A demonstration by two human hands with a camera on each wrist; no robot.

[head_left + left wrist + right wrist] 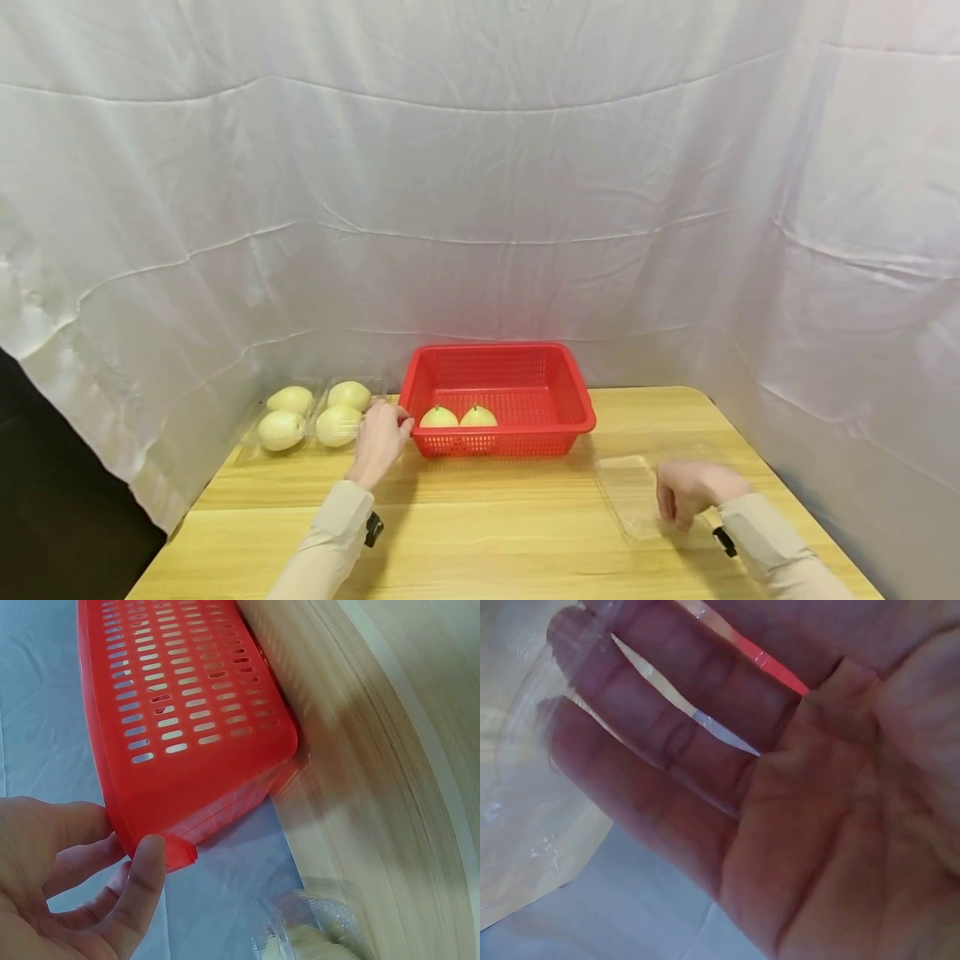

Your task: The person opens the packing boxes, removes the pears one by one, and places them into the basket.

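Satiny hangings [487, 208] around a wooden table [510, 533]

The hangings fall in soft, creased folds behind and beside the table, whose smooth top shows long yellowish grain. Toward its far edge, near the middle, stands a red basket [525, 444] of moulded plastic, its walls pierced by rows of rounded slots. Two yellow pears [439, 417] sit inside against the near wall, toward the left corner, stems up.

The left hand [380, 444] is at the basket's near left corner. Its thumb and fingers [146, 885] close on the rim, parted only by the plastic between them; the grip probably serves to steady a light, easily shifted basket. Just left of this hand, four more pears [281, 430] lie in transparent containers [255, 450], apparently two to each. The thin, glossy walls likely keep the rounded fruit from rolling.

On the right a flat transparent tray [626, 483] lies on the wood, its edges marked by faint glints, probably placed there for easy reach. The right hand [693, 492] is over it, blurred in the head view. From the right wrist, its visible fingers [641, 795] look loosely extended and slightly apart, with the plastic at their tips. The thumb's tip is out of sight, so whether the hand pinches the tray cannot be told.
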